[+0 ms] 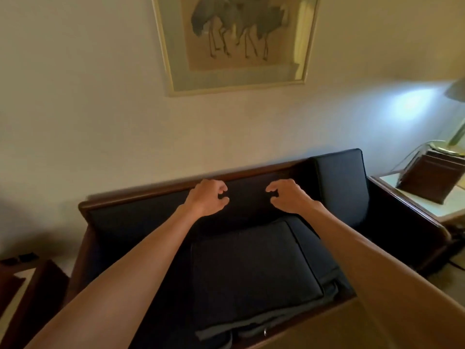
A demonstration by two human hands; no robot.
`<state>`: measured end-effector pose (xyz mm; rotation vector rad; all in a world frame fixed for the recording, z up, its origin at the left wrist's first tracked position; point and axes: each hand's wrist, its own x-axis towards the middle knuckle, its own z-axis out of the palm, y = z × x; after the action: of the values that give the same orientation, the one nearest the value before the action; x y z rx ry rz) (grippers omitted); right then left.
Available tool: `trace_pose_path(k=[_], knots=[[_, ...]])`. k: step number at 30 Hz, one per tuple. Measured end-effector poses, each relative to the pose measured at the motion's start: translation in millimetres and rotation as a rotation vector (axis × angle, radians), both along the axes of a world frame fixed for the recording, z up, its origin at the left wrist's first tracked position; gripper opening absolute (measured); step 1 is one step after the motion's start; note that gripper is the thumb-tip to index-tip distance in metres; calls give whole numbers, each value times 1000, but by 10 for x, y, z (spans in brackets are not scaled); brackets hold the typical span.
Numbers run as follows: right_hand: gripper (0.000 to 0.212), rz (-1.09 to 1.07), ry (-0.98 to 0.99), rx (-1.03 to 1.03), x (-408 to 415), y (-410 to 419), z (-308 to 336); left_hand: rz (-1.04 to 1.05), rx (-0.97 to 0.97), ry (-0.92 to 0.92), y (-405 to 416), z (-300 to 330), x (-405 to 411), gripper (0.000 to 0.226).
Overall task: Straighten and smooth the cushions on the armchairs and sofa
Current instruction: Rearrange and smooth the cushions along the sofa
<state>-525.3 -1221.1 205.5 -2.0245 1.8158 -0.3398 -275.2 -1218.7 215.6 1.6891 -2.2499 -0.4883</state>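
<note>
A dark wooden sofa (141, 195) stands against the wall. One dark cushion (339, 190) stands upright against the backrest at the right. Another dark cushion (254, 270) lies flat and askew on the seat, over a seat cushion (274, 326) whose grey edge shows at the front. My left hand (207, 197) and my right hand (289, 196) are stretched out side by side in front of the bare backrest, fingers curled and apart, holding nothing. Both hover above the far edge of the flat cushion.
A framed picture of birds (236, 39) hangs on the wall above the sofa. To the right, a side table (450, 210) holds a brown box (432, 180) and a lit lamp (455, 142). A dark wooden piece (30, 285) stands at lower left.
</note>
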Motion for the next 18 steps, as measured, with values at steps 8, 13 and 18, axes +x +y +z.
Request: trace_pose_path(k=[8,13,18], knots=[[38,-238,-41,149,-769,-153,-1488,-196,182,-26,-667,-1462,-936,42],[33,-406,-67,279,-1309,-36,-2464,-261,312,-63,-641,-2446,-1441,44],[55,-518,-140,454,-1641,40,-3251,-308,382,-100,-458,-3268,-1765,54]])
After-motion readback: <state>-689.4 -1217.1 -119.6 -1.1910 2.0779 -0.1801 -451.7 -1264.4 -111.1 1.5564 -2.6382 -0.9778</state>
